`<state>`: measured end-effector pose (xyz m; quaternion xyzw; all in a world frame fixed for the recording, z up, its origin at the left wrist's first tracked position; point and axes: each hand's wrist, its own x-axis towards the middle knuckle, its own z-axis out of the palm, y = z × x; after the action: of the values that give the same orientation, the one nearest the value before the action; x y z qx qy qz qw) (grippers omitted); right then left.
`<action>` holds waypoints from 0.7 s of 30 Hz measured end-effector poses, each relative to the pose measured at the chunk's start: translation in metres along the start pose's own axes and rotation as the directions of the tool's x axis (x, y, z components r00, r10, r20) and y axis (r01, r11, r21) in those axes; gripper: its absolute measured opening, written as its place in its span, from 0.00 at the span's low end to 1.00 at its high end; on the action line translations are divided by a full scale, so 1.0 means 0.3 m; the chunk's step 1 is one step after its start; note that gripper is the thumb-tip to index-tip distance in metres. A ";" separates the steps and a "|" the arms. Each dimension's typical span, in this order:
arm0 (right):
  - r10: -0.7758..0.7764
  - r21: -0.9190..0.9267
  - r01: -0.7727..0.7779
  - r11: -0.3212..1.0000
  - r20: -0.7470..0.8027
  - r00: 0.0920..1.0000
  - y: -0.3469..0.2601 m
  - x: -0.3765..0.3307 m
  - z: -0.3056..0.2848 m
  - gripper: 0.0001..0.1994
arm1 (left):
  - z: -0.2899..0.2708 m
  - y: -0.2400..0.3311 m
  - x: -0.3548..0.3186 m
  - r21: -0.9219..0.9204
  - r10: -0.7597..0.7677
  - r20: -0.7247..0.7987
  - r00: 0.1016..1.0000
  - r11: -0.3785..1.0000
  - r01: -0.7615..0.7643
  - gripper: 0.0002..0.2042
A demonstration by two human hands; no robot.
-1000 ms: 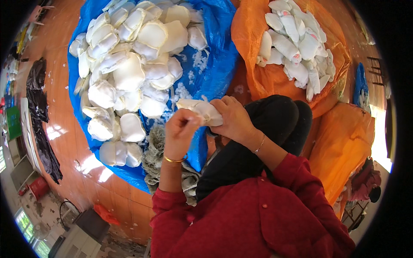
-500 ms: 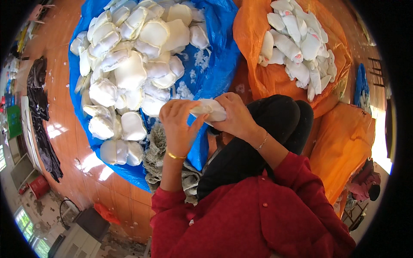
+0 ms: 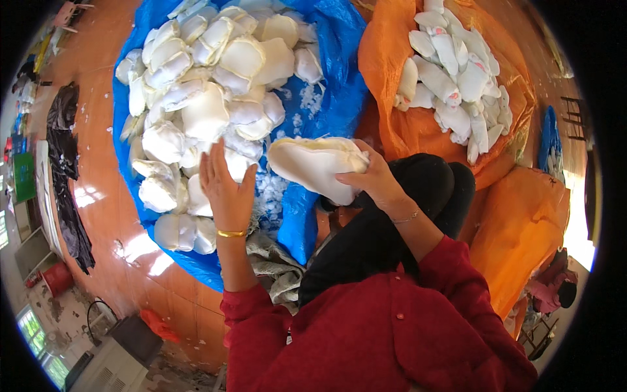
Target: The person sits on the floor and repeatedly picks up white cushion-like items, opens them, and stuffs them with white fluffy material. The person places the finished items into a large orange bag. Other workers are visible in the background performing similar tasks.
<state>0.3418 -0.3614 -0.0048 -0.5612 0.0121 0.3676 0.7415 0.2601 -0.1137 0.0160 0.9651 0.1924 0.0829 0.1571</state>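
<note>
My right hand (image 3: 380,181) grips a white slipper (image 3: 310,160) by one end, thumb on its pale flat face and fingers behind. A raw, yellowish seam edge runs round the slipper, which extends leftward over the blue bag's edge. To the left, my left hand (image 3: 227,196) is open, fingers spread, over the near part of a pile of similar white slippers (image 3: 206,111); whether it touches any I cannot tell. The pile lies in a large open blue bag (image 3: 339,62).
An orange bag (image 3: 382,72) at the far right holds white pieces (image 3: 450,81) with pink spots. Another orange sack (image 3: 522,225) lies at my right. White stuffing tufts (image 3: 271,189) cling to the blue bag. Greyish cloth (image 3: 271,261) lies beside my knee.
My left hand has let go of the white piece and moved left to the pile. My right hand keeps hold of the slipper, now opened out and shown lengthwise.
</note>
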 end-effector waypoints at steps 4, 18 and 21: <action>-0.030 0.185 0.003 0.983 0.145 0.989 -0.020 -0.006 0.003 0.27 | -0.028 -0.015 -0.004 -0.719 -0.052 0.321 0.946 0.636 0.279 0.38; -0.056 0.220 0.044 0.974 0.047 0.997 -0.136 -0.151 -0.105 0.26 | -0.295 0.321 -0.069 -0.495 0.350 -0.149 0.925 0.783 -0.376 0.14; -0.164 0.135 0.166 0.977 -0.023 0.986 -0.227 -0.205 -0.174 0.29 | -0.388 0.416 -0.040 -0.339 0.692 -0.172 0.701 0.626 -0.702 0.14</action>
<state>0.3557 -0.4446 0.0584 -0.5105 -0.0050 0.2997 0.8059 0.2668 -0.1964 0.1657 0.9131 -0.2137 0.1847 0.2939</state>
